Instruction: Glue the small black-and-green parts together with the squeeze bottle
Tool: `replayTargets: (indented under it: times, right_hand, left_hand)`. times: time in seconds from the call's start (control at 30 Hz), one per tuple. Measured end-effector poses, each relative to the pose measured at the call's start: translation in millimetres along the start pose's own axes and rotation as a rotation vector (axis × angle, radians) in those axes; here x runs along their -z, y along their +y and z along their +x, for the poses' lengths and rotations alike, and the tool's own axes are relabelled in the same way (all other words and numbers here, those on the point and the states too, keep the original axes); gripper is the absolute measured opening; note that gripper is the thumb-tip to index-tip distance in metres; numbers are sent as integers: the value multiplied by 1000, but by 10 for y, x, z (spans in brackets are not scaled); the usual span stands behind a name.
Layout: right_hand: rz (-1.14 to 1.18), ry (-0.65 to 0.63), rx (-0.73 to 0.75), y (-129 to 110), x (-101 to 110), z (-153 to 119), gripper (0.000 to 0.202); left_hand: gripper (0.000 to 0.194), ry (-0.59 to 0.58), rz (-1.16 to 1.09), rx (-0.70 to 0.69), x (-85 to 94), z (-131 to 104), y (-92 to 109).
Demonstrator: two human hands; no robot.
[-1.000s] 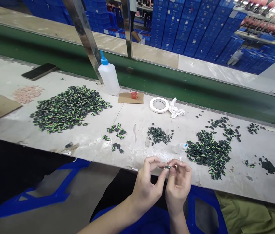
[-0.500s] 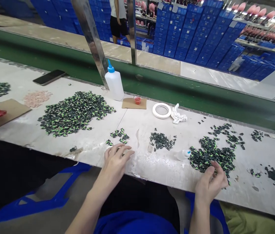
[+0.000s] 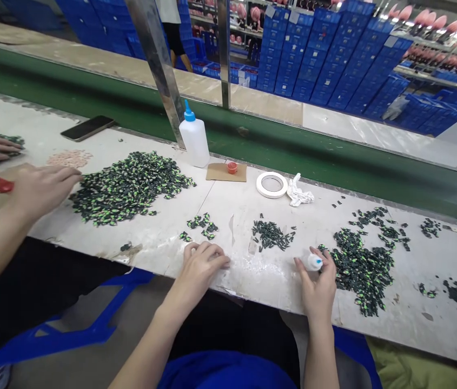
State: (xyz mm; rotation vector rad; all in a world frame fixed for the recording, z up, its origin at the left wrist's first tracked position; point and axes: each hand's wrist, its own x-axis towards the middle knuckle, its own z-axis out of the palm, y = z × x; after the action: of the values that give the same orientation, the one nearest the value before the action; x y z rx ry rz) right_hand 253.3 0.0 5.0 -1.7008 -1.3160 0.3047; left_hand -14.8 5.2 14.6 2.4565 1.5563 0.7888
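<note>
In the head view, the left hand (image 3: 204, 265) curls its fingers over the table, well left of the dark, green-flecked pile of small pieces (image 3: 364, 270); what they cover is hidden. The right hand (image 3: 318, 281), now off that pile, spreads thumb and fingers around the small white blue-tipped bottle (image 3: 315, 263) at its left edge; full grip cannot be told. A co-worker's cut-off hands (image 3: 44, 189) have appeared far left.

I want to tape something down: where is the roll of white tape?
In the head view, the roll of white tape lies right of centre, near the far edge of the table, between the small red tub and the crumpled white paper.
</note>
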Motion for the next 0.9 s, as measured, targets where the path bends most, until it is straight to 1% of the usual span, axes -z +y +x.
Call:
replayTargets:
  times: [0.07, 0.1, 0.17, 0.23, 0.33, 0.47, 0.5, 0.57, 0.63, 0.7, 0.8, 0.9]
  right_hand:
    - [133, -20, -109, -29, 62, -39, 41]
    - [186, -32, -154, -34, 97, -64, 41]
    - [257, -47, -214, -23, 164, -116, 41]
    - [325, -21, -237, 7, 212, -163, 39]
    - [514, 68, -274, 56, 223, -201, 34]
    - [826, 160, -356, 60, 161, -174, 31]
    - [892, 163, -368, 46, 147, -159, 30]
    - [992, 128, -383, 5, 129, -134, 30]
    - [1024, 68, -384, -42, 125, -121, 30]
    - [992, 40, -373, -83, 127, -123, 30]
    - [932, 69, -368, -124, 124, -140, 32]
    - [884, 115, -389, -144, 103, -155, 38]
  left_hand:
    - [11, 41, -72, -20, -112, 96, 138]
    - [10, 41, -119, -39, -172, 144, 206]
    - [9, 13, -218, -74, -281, 223, 322]
    - [14, -29, -296, -95, -359, 261, 391]
    - [17, -60, -358, -108, -399, 226, 382]
    - [19, -34, -386, -129, -349, 87, 258]
    - [21, -16, -373, -118, -333, 60, 238]
    - [23, 23, -331, -83, -310, 36, 239]
    - [21, 48, -298, -60, -305, 57, 293]
    - [16, 53, -297, -62, -318, 111, 382]
    - [10, 36, -322, -77, -353, 195, 507]
    - [12, -11, -317, -79, -379, 217, 542]
